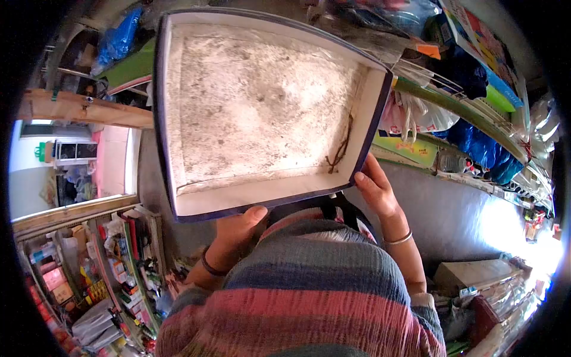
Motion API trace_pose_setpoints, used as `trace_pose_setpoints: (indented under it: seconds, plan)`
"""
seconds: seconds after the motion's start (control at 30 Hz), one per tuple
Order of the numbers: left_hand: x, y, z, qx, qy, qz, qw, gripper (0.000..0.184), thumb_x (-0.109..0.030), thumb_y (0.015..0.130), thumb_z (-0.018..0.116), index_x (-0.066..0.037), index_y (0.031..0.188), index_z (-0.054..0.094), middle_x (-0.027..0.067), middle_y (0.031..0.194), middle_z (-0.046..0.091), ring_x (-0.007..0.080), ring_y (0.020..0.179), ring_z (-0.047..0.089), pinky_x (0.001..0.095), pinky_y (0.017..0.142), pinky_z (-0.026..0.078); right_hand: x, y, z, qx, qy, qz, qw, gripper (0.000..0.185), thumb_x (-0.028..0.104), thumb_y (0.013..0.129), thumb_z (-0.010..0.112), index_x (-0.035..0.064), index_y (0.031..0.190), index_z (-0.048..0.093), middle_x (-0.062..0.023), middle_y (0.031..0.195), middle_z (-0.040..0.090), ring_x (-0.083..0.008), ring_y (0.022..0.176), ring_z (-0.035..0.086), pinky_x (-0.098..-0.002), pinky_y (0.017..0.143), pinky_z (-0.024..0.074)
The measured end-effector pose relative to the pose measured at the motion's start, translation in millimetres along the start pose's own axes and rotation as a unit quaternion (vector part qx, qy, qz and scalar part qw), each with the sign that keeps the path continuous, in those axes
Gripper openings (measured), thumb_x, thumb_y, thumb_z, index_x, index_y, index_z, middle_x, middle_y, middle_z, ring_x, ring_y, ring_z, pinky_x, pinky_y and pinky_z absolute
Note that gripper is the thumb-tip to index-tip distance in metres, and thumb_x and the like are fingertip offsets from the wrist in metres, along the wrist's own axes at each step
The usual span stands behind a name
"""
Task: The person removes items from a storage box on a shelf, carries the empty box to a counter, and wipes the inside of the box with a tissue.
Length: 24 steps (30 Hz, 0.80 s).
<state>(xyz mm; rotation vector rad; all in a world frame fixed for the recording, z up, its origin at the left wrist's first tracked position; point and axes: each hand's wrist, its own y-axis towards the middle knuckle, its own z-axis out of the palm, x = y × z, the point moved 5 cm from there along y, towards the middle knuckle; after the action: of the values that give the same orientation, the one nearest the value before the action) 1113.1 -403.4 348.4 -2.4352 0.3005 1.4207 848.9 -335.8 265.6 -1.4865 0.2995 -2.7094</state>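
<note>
The bare left hand (239, 222) grips at the near left, thumb raised; the bare right hand (379, 191) grips farther right, thumb showing.

One shallow box (256, 107), dark blue outside, pale and blotched inside, tilted, its open side facing the camera. One thin brown strand (342, 149), lies inside near the box's right side. Left hand (239, 222): holds the lower edge. Right hand (379, 191): holds the lower right corner; silver-coloured bangle (398, 240) at wrist. Blue plastic bag (121, 37), upper left.
</note>
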Motion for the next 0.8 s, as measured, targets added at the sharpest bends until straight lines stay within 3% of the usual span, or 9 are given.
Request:
trace_pose_setpoints:
  seconds: [0.2, 0.3, 0.37, 0.53, 0.6, 0.67, 0.7, 0.77, 0.8]
  plan:
    - [31.2, 21.1, -0.9, 0.058, -0.1, -0.032, 0.993, 0.045, -0.015, 0.077, 0.073, 0.0, 0.114, 0.053, 0.0101, 0.108, 0.058, 0.0208, 0.097, 0.056, 0.0332, 0.085, 0.045, -7.9, -8.0, 8.5, -0.05, -0.013, 0.011, 0.999, 0.056, 0.007, 0.09, 0.049, 0.0001, 0.14, 0.023, -0.011, 0.133, 0.044, -0.0196, 0.121, 0.042, -0.0311, 0.101, 0.0314]
    - [50.8, 32.7, 1.0, 0.127, 0.039, -0.045, 0.99, 0.046, -0.014, 0.077, 0.073, 0.0, 0.115, 0.052, 0.0092, 0.109, 0.058, 0.0202, 0.096, 0.056, 0.0329, 0.083, 0.045, -14.0, -13.4, 9.2, -0.084, -0.026, 0.014, 0.996, 0.057, 0.01, 0.089, 0.055, 0.0001, 0.138, 0.028, -0.0091, 0.128, 0.048, -0.0186, 0.117, 0.044, -0.031, 0.099, 0.0339]
    - [56.0, 39.7, -1.0, 0.151, 0.04, -0.063, 0.986, 0.046, -0.014, 0.076, 0.073, -0.001, 0.115, 0.053, 0.0083, 0.109, 0.058, 0.0192, 0.097, 0.056, 0.0322, 0.084, 0.045, -18.3, -16.4, 15.0, -0.123, -0.046, 0.004, 0.991, 0.057, 0.012, 0.088, 0.057, 0.0, 0.137, 0.03, -0.0084, 0.126, 0.049, -0.018, 0.115, 0.045, -0.0309, 0.098, 0.0355]
    - [41.9, 61.2, 26.1, 0.183, -0.281, -0.071, 0.939, 0.046, -0.013, 0.076, 0.074, -0.001, 0.115, 0.053, 0.0062, 0.114, 0.057, 0.015, 0.105, 0.052, 0.0297, 0.089, 0.04, -20.9, -35.9, 13.1, -0.228, -0.025, 0.037, 0.973, 0.048, 0.013, 0.087, 0.06, -0.0004, 0.129, 0.039, -0.0078, 0.118, 0.054, -0.0174, 0.108, 0.05, -0.0317, 0.094, 0.04]
    - [57.7, 67.7, 42.5, 0.241, -0.408, -0.045, 0.879, 0.047, -0.01, 0.079, 0.066, -0.002, 0.122, 0.047, 0.0077, 0.119, 0.054, 0.0205, 0.109, 0.05, 0.0344, 0.093, 0.04, -23.2, -45.8, 7.7, -0.267, 0.002, 0.03, 0.963, 0.04, 0.012, 0.087, 0.059, -0.0003, 0.122, 0.045, -0.0081, 0.113, 0.057, -0.0183, 0.103, 0.054, -0.0322, 0.091, 0.0429]
    - [83.7, 71.8, 56.6, 0.287, -0.347, 0.008, 0.893, 0.052, -0.014, 0.081, 0.064, -0.003, 0.127, 0.042, 0.0078, 0.125, 0.049, 0.0228, 0.115, 0.047, 0.0365, 0.096, 0.039, -21.1, -61.4, 1.5, -0.296, 0.05, 0.023, 0.954, 0.039, 0.012, 0.086, 0.058, -0.0004, 0.121, 0.047, -0.0087, 0.112, 0.058, -0.019, 0.102, 0.055, -0.0324, 0.089, 0.0439]
    - [85.9, 79.2, 58.1, 0.301, -0.219, 0.054, 0.927, 0.056, -0.018, 0.082, 0.065, -0.004, 0.129, 0.04, 0.0072, 0.129, 0.046, 0.0224, 0.119, 0.044, 0.0363, 0.097, 0.038, -19.5, -68.7, -0.1, -0.31, 0.075, 0.02, 0.948, 0.038, 0.012, 0.086, 0.058, -0.0004, 0.121, 0.047, -0.0089, 0.111, 0.058, -0.0193, 0.101, 0.055, -0.0325, 0.088, 0.0444]
    - [85.1, 86.6, 63.7, 0.317, -0.251, 0.055, 0.913, 0.06, -0.026, 0.082, 0.066, -0.005, 0.132, 0.039, 0.0065, 0.13, 0.046, 0.0205, 0.117, 0.045, 0.0356, 0.096, 0.039, -12.1, -84.4, -4.9, -0.348, 0.089, 0.01, 0.933, 0.038, 0.013, 0.086, 0.057, -0.0006, 0.12, 0.048, -0.0087, 0.109, 0.059, -0.0197, 0.099, 0.057, -0.0333, 0.086, 0.0459]
    - [46.1, 87.5, 61.8, 0.315, -0.407, 0.005, 0.858, 0.061, -0.03, 0.083, 0.065, -0.004, 0.132, 0.039, 0.0065, 0.127, 0.049, 0.019, 0.113, 0.048, 0.0351, 0.094, 0.04, -13.9, -96.5, -16.7, -0.361, 0.058, 0.004, 0.931, 0.038, 0.013, 0.086, 0.056, -0.0007, 0.12, 0.048, -0.0087, 0.109, 0.059, -0.0194, 0.099, 0.057, -0.033, 0.086, 0.0459]
